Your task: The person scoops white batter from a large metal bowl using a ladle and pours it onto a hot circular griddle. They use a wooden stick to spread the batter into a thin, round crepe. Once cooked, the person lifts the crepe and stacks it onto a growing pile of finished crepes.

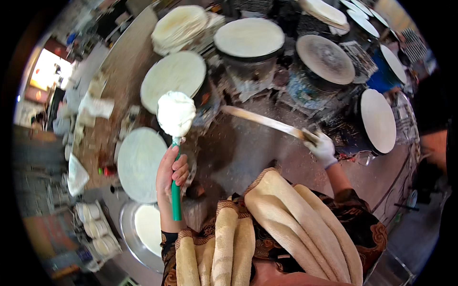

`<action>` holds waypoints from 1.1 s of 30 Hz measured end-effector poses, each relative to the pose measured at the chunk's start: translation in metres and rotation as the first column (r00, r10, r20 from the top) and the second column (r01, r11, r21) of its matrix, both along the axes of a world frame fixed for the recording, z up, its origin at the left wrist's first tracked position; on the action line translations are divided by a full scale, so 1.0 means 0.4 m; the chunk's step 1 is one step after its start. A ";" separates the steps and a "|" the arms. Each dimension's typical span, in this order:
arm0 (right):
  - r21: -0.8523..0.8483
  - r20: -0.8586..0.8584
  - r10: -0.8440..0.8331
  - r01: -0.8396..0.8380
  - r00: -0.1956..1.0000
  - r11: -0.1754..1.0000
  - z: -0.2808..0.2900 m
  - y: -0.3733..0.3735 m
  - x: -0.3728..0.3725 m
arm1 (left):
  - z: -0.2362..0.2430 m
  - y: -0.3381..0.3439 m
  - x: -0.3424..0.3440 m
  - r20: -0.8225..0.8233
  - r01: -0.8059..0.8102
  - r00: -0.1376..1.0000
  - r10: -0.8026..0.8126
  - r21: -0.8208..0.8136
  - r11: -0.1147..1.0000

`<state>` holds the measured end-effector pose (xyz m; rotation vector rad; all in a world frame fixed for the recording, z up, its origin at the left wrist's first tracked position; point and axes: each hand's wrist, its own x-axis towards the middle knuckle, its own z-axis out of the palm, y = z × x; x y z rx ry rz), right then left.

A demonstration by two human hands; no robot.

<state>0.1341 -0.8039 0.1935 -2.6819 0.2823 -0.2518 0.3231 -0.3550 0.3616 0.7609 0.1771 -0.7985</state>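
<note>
My left hand (171, 169) is closed round the green handle (176, 207) of a scoop, with a soft white mound of dough (175, 113) on its head, over the gap between two round pale griddle tops: one at left (139, 162) and one further back (169, 76). My right hand (320, 148), in a white glove, grips a long flat spatula (265, 121) with pale residue, angled toward the middle. It is beside a pale griddle (378, 119) at the right, below a darker griddle (325, 55). A white-coated griddle (249, 34) stands at the back middle.
Stacked pale sheets (179, 28) lie at back left along a wooden bench (105, 138). A metal basin (128, 226) of white batter sits at lower left, near small containers (93, 229). More griddles (363, 24) stand at back right. Thick beige cloths (296, 229) hang across my front.
</note>
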 end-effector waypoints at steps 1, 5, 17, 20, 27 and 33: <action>0.152 -0.053 -0.126 0.132 0.991 0.979 -0.010 -0.071 -0.053 | 0.027 -0.079 0.018 0.050 0.030 0.998 -0.032 0.030 0.999; 0.865 -0.328 -0.418 0.447 0.847 0.227 -0.071 -0.213 -0.121 | 0.017 -0.440 0.113 0.173 0.211 0.956 -0.238 0.161 0.964; 0.902 -0.281 -0.491 0.052 0.824 -0.429 -0.074 -0.262 0.064 | -0.255 -1.331 0.312 -0.224 0.905 0.417 -0.881 0.012 0.425; 0.927 -0.346 -0.664 0.134 0.662 -0.350 -0.092 -0.364 0.099 | -0.273 -1.552 0.330 -0.179 0.964 0.256 -0.950 0.123 0.236; 0.882 -0.452 -0.858 0.266 0.243 -0.389 -0.059 -0.502 0.220 | -0.404 -1.932 0.330 0.186 0.863 0.246 -0.951 0.404 0.302; 0.703 -0.354 -0.931 0.683 0.091 -0.201 -0.031 -0.462 0.242 | -0.474 -2.078 0.434 0.458 0.593 0.104 -0.883 0.684 0.425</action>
